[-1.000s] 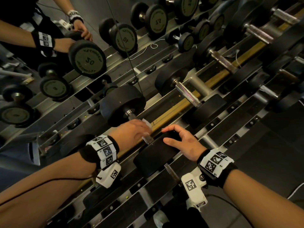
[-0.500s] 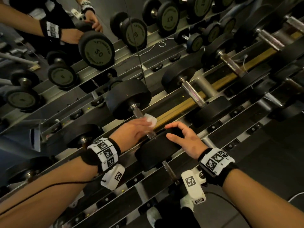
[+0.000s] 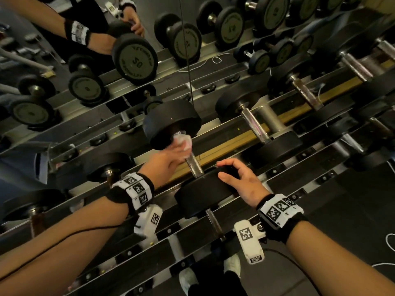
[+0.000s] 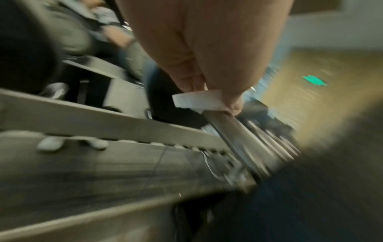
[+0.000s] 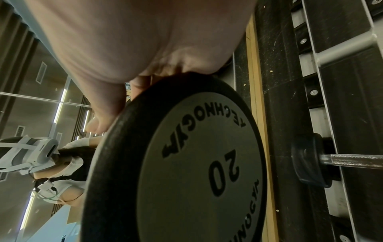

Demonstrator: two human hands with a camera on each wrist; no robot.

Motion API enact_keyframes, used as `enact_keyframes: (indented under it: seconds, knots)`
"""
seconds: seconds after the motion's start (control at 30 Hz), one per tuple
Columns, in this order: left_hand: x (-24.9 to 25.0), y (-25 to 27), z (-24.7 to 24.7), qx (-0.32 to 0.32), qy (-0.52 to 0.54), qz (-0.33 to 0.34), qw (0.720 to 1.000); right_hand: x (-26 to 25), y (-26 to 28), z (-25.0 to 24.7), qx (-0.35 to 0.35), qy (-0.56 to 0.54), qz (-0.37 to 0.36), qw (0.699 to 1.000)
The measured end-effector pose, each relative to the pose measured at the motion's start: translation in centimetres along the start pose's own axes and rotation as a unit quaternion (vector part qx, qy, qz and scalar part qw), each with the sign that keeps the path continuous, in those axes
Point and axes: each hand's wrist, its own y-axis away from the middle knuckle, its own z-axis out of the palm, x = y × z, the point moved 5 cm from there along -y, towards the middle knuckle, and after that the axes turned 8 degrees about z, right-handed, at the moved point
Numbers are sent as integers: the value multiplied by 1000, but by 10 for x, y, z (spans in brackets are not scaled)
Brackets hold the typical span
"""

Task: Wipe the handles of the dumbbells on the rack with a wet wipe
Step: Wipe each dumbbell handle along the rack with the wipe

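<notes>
A black 20 dumbbell (image 3: 171, 122) lies across the top rack rails, its steel handle (image 3: 193, 162) running toward me. My left hand (image 3: 171, 157) grips a white wet wipe (image 3: 183, 142) wrapped round the far end of that handle, close to the far head. The left wrist view shows the wipe (image 4: 196, 99) pinched against the bar (image 4: 232, 131). My right hand (image 3: 237, 178) rests over the rim of the near head (image 3: 203, 195), fingers curved on it. From the right wrist, the head's face (image 5: 196, 163) reads 20, with the palm (image 5: 145, 49) on top of it.
More dumbbells (image 3: 254, 122) lie on the rack to the right, and a lower tier (image 3: 106, 167) holds others at left. A mirror (image 3: 134, 58) behind the rack reflects the weights and my arms. Dark floor (image 3: 352, 199) lies at the right.
My left hand has slid the wipe along the handle from the near end up toward the far head. The right hand has stayed on the near head.
</notes>
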Motion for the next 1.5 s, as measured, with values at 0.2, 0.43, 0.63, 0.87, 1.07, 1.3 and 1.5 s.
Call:
enact_keyframes:
  seconds: [0.2,0.43,0.63,0.87,1.07,1.3,1.5]
  knots:
    - [-2,12,24,23,74,-98,992,-4,3,1,11,26,0,1000]
    - [-5,28,35,56,228,-154,960,-9,9,5,29,56,-6,998]
    - [-9,13,29,125,183,-186,957,-13,13,8,48,91,-10,995]
    - [0,37,48,90,260,-203,940,-26,11,15,14,235,-25,972]
    - [6,49,50,53,326,-176,928,-29,11,36,9,382,-65,922]
    - [-27,51,30,260,408,-268,833,-27,8,35,-2,387,-55,920]
    - [-28,24,40,275,511,-315,751,-26,7,34,11,375,-66,925]
